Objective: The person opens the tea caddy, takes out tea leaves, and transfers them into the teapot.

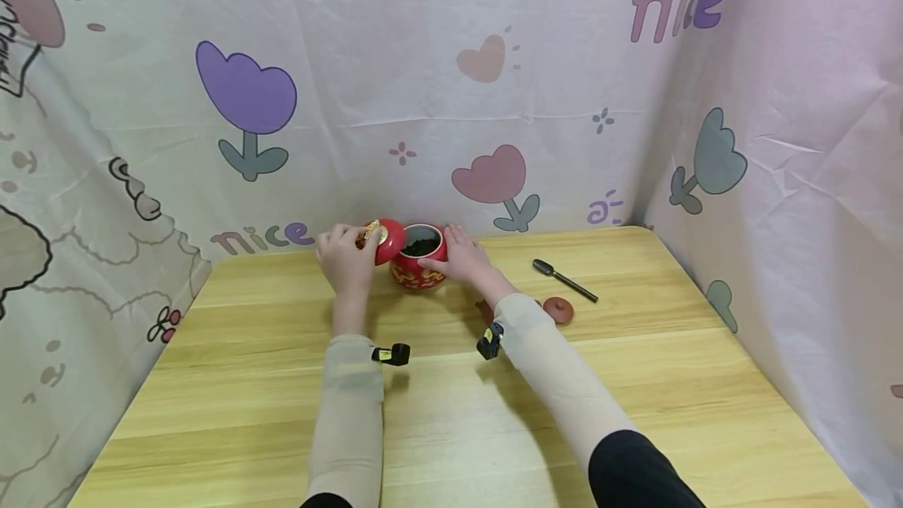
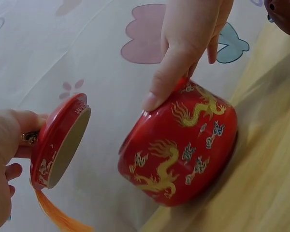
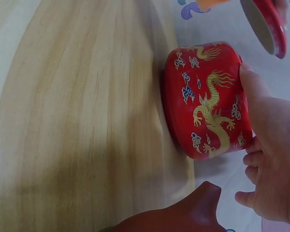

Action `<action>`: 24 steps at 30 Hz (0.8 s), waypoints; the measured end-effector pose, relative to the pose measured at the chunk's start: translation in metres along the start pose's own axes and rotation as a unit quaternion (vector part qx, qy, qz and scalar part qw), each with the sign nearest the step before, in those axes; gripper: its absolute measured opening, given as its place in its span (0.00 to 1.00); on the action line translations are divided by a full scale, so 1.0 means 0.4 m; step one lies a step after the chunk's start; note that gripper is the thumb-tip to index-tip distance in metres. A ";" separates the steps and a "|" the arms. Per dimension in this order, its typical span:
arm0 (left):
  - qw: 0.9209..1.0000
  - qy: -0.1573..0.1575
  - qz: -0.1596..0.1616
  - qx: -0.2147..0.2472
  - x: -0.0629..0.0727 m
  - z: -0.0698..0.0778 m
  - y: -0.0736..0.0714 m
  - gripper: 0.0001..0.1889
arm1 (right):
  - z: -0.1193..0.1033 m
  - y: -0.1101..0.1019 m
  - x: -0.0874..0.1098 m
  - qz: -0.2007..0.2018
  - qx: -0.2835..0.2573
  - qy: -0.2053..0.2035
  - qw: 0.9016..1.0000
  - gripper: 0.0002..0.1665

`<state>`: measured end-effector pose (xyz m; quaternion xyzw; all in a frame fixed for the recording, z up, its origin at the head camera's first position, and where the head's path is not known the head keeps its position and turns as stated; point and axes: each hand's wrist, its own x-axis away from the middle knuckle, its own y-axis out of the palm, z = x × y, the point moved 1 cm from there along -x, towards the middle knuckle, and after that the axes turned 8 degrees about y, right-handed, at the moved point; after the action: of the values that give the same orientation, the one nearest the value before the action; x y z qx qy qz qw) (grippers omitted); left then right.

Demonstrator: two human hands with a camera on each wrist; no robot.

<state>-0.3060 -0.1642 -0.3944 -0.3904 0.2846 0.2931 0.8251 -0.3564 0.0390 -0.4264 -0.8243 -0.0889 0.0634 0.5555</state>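
Observation:
A red tea jar (image 1: 418, 269) with gold dragons stands uncovered on the table, dark loose leaves (image 1: 421, 247) inside it. My left hand (image 1: 347, 257) grips the knob of the jar's red lid (image 1: 389, 241), held tilted just left of the jar mouth. From the lid hangs an orange tassel (image 2: 63, 217). On the jar's right side, my right hand (image 1: 466, 254) holds it near the rim, the thumb (image 2: 157, 94) along the upper edge. The lid's pale underside (image 2: 70, 147) faces the jar in the left wrist view.
A reddish-brown teapot (image 3: 183, 215) stands close to the jar, mostly hidden behind the right forearm in the head view. Right of it lie a small brown lid (image 1: 558, 310) and a dark scoop (image 1: 564, 281). A patterned cloth (image 1: 395, 61) hangs behind the wooden table (image 1: 233, 382).

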 end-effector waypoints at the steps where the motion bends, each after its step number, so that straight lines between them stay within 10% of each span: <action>1: 1.000 -0.004 0.003 0.000 0.003 -0.004 -0.002 0.18 | 0.000 -0.001 0.000 -0.001 -0.001 0.001 1.000 0.61; 24: 0.995 -0.101 -0.012 -0.014 0.084 -0.120 0.015 0.20 | -0.002 0.001 0.002 0.012 -0.005 -0.003 1.000 0.62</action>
<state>-0.2993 -0.1911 -0.4462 -0.3736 0.1908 0.3257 0.8473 -0.3552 0.0384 -0.4267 -0.8277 -0.0806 0.0724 0.5506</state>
